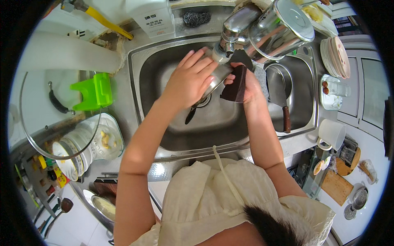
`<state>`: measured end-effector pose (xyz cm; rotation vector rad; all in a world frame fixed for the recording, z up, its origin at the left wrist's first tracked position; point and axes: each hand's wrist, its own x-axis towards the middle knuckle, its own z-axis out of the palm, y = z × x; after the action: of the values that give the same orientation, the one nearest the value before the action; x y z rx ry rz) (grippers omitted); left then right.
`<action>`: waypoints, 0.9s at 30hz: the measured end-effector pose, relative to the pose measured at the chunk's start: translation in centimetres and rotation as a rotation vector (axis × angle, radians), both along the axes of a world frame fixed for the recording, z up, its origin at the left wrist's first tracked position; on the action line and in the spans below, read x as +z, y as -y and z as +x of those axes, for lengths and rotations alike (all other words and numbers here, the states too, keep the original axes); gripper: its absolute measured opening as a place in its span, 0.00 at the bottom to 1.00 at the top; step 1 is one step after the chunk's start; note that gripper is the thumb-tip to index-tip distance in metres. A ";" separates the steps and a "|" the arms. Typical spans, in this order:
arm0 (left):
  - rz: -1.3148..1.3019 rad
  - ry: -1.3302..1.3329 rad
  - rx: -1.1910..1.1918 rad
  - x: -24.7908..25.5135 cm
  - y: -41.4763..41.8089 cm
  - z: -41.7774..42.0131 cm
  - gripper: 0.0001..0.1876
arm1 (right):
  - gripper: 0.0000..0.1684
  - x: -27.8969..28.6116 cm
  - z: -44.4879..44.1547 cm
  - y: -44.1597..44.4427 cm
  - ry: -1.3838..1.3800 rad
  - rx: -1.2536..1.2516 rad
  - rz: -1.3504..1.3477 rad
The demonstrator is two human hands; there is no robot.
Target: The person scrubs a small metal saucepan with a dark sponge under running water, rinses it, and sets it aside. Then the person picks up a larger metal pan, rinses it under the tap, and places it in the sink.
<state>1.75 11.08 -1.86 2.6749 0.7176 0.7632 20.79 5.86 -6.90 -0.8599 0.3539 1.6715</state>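
My left hand [190,77] lies flat, fingers extended and slightly apart, over a shiny metal piece [219,83] beneath the faucet [229,38]. The hand covers most of that piece, so its full shape is hidden. A dark pointed end [190,115] shows below my palm, above the left basin [197,132]; whether it belongs to the metal piece I cannot tell. In my right hand [253,83] is a dark brown, flared flat piece [235,87], gripped by the fingers. Behind that hand a dark grey flat part [241,58] is partly visible.
A cleaver [281,98] with a wooden handle lies across the smaller right basin [303,121]. Beside the faucet stands a large metal cylinder [280,30]. Stacked plates [334,58], a white mug [331,132] and a glass lid [58,158] line the sides.
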 end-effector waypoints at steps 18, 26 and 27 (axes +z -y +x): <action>-0.094 -0.142 -0.157 -1.3 -1.7 3.2 0.20 | 0.18 -1.0 2.5 -1.5 0.078 0.095 0.098; -0.087 -0.002 0.106 -2.7 -2.1 1.7 0.18 | 0.15 0.0 1.4 -2.7 0.064 0.111 0.075; -0.106 0.011 0.171 -2.6 -1.6 1.6 0.19 | 0.15 0.0 1.4 -2.7 0.018 0.098 0.078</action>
<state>3.32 12.67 -4.45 2.5362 0.9654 0.7580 22.23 8.52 -6.87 -0.8454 0.2357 1.7550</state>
